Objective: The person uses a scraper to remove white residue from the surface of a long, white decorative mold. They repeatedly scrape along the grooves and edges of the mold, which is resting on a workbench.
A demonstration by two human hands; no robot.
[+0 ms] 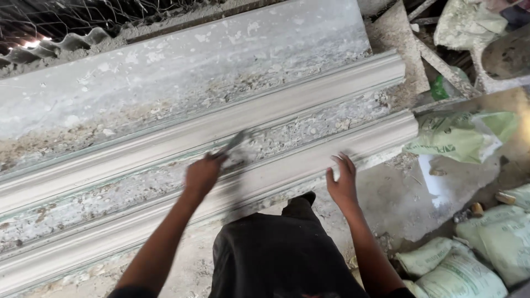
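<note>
Two long white plaster mouldings lie side by side on a workbench, the nearer moulding (309, 157) running from lower left to upper right and the farther moulding (287, 105) behind it. My left hand (203, 174) is shut on a thin metal scraper (234, 144), blurred by motion, whose blade sits over the crumbly strip between the two mouldings. My right hand (342, 182) rests with fingers spread on the near edge of the nearer moulding, holding nothing.
A wide grey slab (165, 72) rises behind the mouldings. Pale green sacks (464, 138) lie at the right, with more sacks (469, 265) on the dusty floor at lower right. Wire mesh (66, 16) hangs at top left. My dark trousers (276, 254) fill the bottom centre.
</note>
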